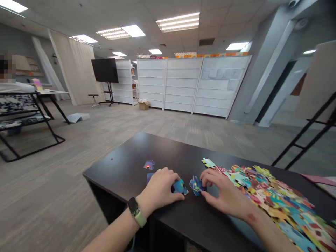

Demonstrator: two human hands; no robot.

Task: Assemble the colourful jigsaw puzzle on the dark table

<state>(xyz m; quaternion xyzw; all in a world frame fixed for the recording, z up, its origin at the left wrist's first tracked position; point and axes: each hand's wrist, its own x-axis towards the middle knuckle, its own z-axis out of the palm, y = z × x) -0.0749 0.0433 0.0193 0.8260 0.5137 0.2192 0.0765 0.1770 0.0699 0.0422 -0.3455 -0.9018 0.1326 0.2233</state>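
My left hand (164,187), with a watch on its wrist, curls around a blue-green jigsaw puzzle piece (179,187) near the middle of the black table (131,154). A short gap to the right, my right hand (219,187) has its thumb and fingers bent about a small cluster of dark blue puzzle pieces (194,184). How many pieces are in that cluster I cannot tell. Beyond my left hand lies a purple and orange puzzle piece (149,165). Another blue piece (149,177) is partly hidden behind that hand.
A large heap of colourful puzzle pieces (278,199) covers the table's right side, partly behind my right forearm. A pink-edged flat item (315,178) lies at the far right. Black stand legs (301,136) rise beyond the table. At far left, a person sits near a white table (52,92).
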